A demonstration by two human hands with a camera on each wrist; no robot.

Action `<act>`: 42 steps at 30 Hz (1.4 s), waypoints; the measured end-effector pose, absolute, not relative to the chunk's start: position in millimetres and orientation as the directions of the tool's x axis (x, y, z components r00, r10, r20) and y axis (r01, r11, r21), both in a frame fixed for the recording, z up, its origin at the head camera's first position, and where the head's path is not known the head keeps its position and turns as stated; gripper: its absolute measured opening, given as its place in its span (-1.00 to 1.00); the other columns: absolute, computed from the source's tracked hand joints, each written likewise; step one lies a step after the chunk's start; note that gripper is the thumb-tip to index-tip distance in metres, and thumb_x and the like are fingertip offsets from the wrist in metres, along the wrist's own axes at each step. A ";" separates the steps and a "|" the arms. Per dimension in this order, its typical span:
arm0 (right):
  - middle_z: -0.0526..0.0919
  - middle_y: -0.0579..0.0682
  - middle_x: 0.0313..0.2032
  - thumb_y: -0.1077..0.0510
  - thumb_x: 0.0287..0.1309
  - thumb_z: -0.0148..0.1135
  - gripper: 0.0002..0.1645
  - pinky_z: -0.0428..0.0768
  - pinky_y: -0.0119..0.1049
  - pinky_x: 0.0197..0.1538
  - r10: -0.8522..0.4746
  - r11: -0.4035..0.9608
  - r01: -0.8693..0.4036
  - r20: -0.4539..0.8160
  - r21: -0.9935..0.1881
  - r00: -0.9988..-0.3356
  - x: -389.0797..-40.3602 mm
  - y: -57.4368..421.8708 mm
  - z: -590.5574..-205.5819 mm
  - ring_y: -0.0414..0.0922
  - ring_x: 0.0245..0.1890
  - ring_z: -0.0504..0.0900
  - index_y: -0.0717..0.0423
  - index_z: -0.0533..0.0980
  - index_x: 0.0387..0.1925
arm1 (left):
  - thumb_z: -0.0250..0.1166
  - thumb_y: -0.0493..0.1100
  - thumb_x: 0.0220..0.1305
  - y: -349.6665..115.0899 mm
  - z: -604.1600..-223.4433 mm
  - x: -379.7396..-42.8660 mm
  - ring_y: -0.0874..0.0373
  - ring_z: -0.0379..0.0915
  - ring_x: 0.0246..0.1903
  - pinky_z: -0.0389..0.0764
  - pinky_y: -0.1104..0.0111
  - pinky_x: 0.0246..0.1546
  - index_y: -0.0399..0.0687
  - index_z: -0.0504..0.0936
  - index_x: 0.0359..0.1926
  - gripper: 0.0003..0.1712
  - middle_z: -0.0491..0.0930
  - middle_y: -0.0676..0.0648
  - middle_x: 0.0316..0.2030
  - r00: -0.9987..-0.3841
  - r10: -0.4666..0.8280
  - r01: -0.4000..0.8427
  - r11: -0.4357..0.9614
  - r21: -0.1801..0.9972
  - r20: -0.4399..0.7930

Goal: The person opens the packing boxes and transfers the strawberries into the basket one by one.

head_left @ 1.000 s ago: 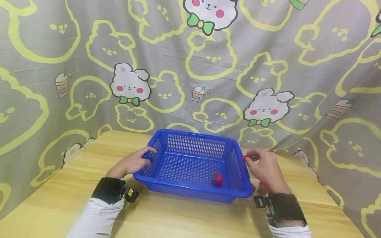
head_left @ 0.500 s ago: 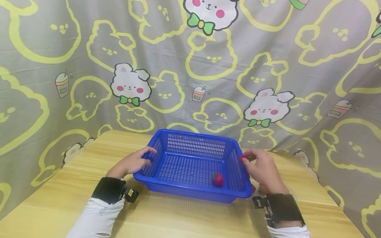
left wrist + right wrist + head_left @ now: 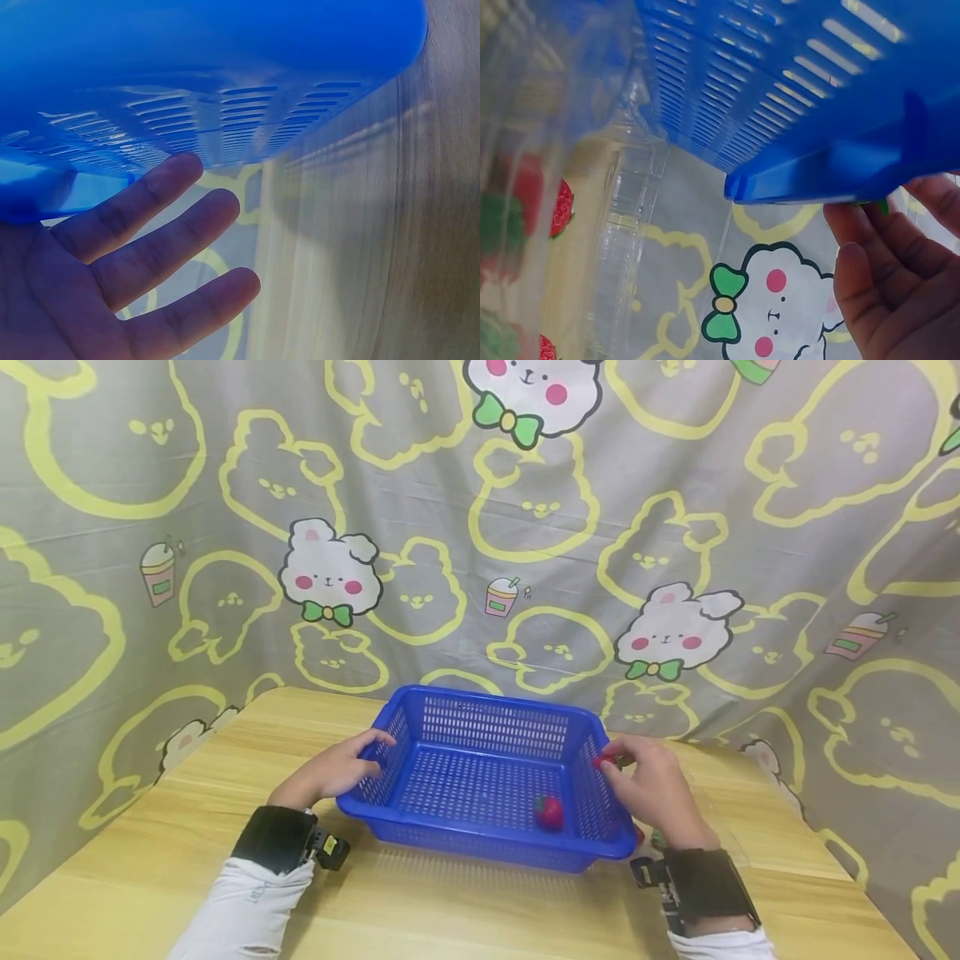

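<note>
A blue plastic basket (image 3: 465, 823) with slotted walls stands on the table, one red strawberry (image 3: 551, 814) lying inside near its front right corner. On the left wall, my left hand (image 3: 341, 768) grips the rim, thumb and forefinger over the inner side. The left wrist view shows the other three fingers (image 3: 199, 225) spread along the outside. Between thumb and fingertips my right hand (image 3: 652, 781) pinches another strawberry (image 3: 604, 762) at the right rim; just a bit of its green top (image 3: 883, 206) shows in the right wrist view.
Close right of the basket, a clear plastic box (image 3: 622, 225) holds several strawberries (image 3: 561, 208); in the head view my right forearm partly covers it. A wooden table (image 3: 480, 910) lies underneath, and a patterned curtain (image 3: 420, 510) hangs behind.
My right hand has moved left with its strawberry, from outside the right wall to over the basket's rim. The left hand and the basket have stayed put.
</note>
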State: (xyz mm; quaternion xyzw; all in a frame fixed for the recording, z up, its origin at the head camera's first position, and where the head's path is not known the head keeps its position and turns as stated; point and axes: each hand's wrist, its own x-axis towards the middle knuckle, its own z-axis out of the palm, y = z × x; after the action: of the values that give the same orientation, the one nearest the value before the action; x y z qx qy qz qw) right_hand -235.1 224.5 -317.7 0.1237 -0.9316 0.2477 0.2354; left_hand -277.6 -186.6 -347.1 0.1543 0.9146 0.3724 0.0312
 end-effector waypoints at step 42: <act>0.63 -0.02 -0.40 0.22 -0.07 0.42 -0.84 0.59 -0.11 -0.26 -0.295 0.807 -0.487 0.486 -0.334 -0.823 -247.1 198.2 -346.0 -0.12 -0.37 0.54 0.08 0.58 -0.39 | 0.07 -0.28 0.18 -186.3 -346.1 -277.1 -0.25 0.40 -0.02 0.45 -0.23 -0.04 -0.06 0.38 0.17 -0.51 0.37 -0.38 0.18 -0.953 0.299 0.247 0.671 0.699 0.049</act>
State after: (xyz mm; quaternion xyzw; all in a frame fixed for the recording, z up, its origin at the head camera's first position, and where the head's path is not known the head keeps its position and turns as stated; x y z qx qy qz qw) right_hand -247.1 198.2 -346.0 0.2110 -0.9269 0.2283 0.2103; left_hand -277.1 -186.3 -346.1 0.1495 0.9134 0.3770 0.0348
